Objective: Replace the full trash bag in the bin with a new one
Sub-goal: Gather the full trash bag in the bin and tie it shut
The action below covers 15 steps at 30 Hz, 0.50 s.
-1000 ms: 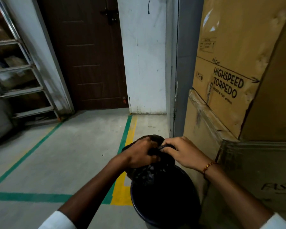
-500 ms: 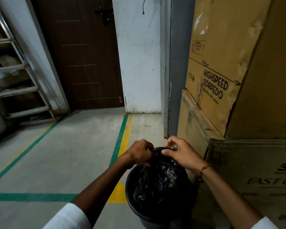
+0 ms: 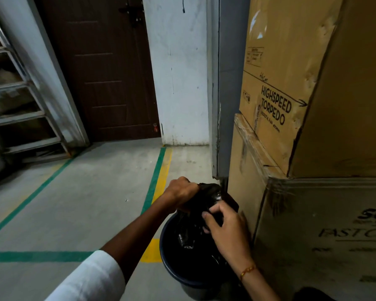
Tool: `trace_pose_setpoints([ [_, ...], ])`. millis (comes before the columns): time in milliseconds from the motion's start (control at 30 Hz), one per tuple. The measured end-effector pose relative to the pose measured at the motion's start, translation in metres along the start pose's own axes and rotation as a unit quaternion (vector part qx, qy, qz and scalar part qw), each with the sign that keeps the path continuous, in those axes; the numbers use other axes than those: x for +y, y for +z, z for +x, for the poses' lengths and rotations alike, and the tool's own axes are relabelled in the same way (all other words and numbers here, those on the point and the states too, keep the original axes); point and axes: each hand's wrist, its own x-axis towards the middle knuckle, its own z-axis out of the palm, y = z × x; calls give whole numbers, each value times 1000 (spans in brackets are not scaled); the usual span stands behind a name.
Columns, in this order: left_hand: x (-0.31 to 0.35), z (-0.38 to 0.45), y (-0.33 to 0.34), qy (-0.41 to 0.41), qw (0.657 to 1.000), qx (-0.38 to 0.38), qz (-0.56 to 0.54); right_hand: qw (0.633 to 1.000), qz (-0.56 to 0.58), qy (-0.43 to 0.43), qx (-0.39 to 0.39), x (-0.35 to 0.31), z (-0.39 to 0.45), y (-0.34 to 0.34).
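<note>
Crinkled glossy black trash bag gathered above the round bin — left hand grips its neck at 11 o'clock, right hand pinches it; cardboard boxes crowd 3 o'clock.

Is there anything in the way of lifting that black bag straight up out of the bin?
Nothing visible blocks it. Both the left hand and right hand already grip the gathered top of the black bag, and the space above the bin is open. The stacked cardboard boxes stand close beside it, to the right.
</note>
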Motion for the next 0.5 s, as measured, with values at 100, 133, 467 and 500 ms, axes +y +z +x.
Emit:
trace_pose_setpoints([
  [100, 0, 7, 4, -5, 998, 27, 63, 1000, -6, -11, 26, 4, -8, 15],
  [133, -2, 6, 5, -1, 996, 44, 73, 1000, 2, -6, 28, 4, -9, 18],
  [467, -9, 8, 1, 51, 971, 57, 227, 999, 4, -38, -30, 6, -7, 30],
  [500, -9, 7, 2, 63, 963, 65, 255, 999, 6, -35, -40, 6, -6, 32],
])
